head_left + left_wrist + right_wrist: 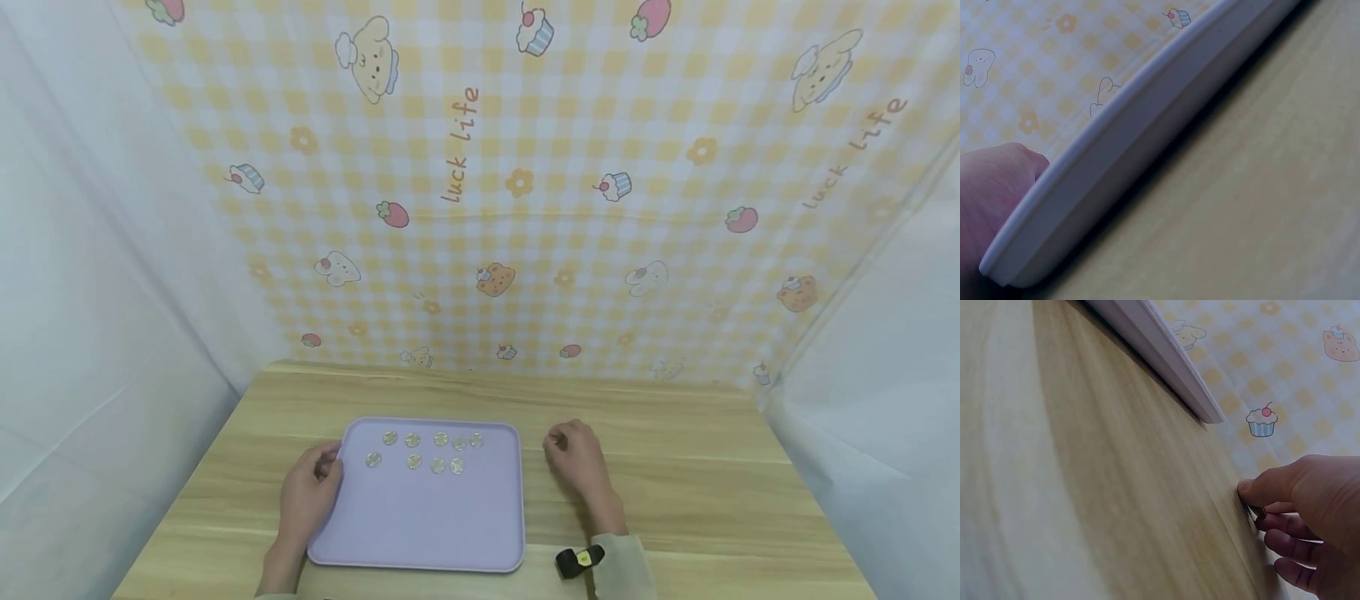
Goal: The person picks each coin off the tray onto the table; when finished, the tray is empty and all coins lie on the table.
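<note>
A pale purple tray lies on the wooden table, with several shiny round coins in two loose rows across its far half. At the tray's left side, my left hand holds the rim between thumb and curled fingers; in the left wrist view the tray wall hides part of that hand. My right hand is over the table to the right of the tray, apart from it. In the right wrist view its thumb and index finger pinch a small coin close to the tabletop.
The wooden table extends around the tray. Behind it hangs a yellow checked curtain with printed cartoons, and white sheets hang at the sides. A black strap is around my right wrist.
</note>
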A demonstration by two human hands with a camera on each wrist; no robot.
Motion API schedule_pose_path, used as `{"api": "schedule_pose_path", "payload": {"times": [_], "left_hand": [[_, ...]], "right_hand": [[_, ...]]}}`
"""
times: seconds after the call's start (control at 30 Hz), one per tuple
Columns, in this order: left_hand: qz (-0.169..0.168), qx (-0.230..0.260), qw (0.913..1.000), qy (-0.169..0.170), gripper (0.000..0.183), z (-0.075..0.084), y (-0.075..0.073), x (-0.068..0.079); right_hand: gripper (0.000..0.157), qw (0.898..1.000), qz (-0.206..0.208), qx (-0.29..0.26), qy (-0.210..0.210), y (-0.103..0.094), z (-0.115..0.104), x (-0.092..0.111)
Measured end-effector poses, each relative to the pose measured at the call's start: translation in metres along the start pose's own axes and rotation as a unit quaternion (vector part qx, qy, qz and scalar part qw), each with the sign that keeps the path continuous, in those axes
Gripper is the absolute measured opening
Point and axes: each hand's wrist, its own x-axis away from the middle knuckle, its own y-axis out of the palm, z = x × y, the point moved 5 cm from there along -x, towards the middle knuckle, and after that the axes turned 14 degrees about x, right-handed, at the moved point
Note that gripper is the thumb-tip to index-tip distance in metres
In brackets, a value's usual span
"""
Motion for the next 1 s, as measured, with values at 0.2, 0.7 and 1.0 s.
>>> {"api": "schedule_pose_path", "payload": {"times": [0.2, 0.7, 1.0], "left_hand": [[-0.001, -0.002, 1.0000, -0.005, 0.031, 0.0012, -0.0003, 0.0004], [0.000, -0.002, 1.0000, -0.005, 0.032, 0.0014, -0.0006, 0.0012], [0.000, -0.005, 1.0000, -0.001, 0.031, 0.0024, -0.0008, 0.0013]], "right_hand": [[0.013, 1.000, -0.018, -0.014, 0.020, 0.0014, 0.0008, -0.0003], [0.015, 0.997, -0.039, -0.050, 0.046, 0.0022, 0.0028, 0.0016], [0.023, 0.996, -0.043, -0.051, 0.052, 0.0011, 0.0014, 0.0018]]}}
